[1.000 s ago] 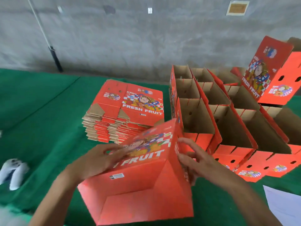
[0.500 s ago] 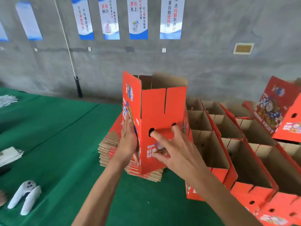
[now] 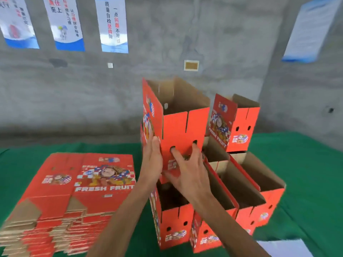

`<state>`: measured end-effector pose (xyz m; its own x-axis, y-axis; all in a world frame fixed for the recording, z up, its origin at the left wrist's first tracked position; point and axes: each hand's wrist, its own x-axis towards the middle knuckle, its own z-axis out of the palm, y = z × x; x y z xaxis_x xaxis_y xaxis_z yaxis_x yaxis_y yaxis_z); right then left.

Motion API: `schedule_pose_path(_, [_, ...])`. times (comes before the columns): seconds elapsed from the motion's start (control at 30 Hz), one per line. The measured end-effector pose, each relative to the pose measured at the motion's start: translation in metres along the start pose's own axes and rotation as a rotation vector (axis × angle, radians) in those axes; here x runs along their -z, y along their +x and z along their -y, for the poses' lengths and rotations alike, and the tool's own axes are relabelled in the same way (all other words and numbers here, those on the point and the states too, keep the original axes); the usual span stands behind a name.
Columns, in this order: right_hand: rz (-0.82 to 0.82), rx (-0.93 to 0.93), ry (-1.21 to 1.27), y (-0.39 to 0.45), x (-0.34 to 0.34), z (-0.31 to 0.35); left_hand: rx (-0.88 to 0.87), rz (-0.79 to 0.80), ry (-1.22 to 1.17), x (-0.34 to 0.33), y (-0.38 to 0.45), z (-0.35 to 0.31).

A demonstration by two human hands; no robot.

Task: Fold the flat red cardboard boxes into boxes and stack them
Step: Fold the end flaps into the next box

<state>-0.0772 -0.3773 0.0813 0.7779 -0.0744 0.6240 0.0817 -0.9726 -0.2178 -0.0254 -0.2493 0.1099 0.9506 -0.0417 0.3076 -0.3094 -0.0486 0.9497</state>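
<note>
I hold a folded red box [image 3: 178,127] upright, open top up, over the near-left box of a row of folded red boxes [image 3: 172,219] on the green table [image 3: 306,173]. My left hand [image 3: 151,160] presses flat against the held box's left printed side. My right hand [image 3: 189,173] spreads over its front face, with fingertips hooked into the two round holes and the thumb at the lower edge. A stack of flat red boxes [image 3: 74,191] printed FRESH FRUIT lies to the left.
Another folded box [image 3: 239,130] stands on top of the row at the back right. More open boxes [image 3: 241,186] fill the row to the right. A white sheet [image 3: 284,247] lies at the bottom right. A grey wall with posters [image 3: 113,25] stands behind.
The box was tipped on the table a second ago, and both hands have stood it upright. They have since carried it right, from above the flat stack to above the row of folded boxes.
</note>
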Motion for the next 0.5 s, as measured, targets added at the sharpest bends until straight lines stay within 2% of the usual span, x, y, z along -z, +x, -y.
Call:
schedule_pose_path(0.1, [-0.049, -0.119, -0.081, 0.037, 0.002, -0.063, -0.005, 0.23, -0.13, -0.056, 0.024, -0.004])
schedule_pose_path(0.17, [-0.038, -0.169, -0.118, 0.057, -0.002, -0.108, 0.015, 0.389, -0.114, -0.091, 0.043, 0.0])
schedule_pose_path(0.23, [-0.015, -0.184, -0.134, 0.072, -0.014, -0.151, 0.051, 0.477, -0.125, -0.125, 0.059, 0.01])
schedule_pose_path(0.5, [0.11, -0.197, -0.182, 0.097, -0.063, -0.253, 0.14, 0.511, -0.162, -0.224, 0.097, 0.068])
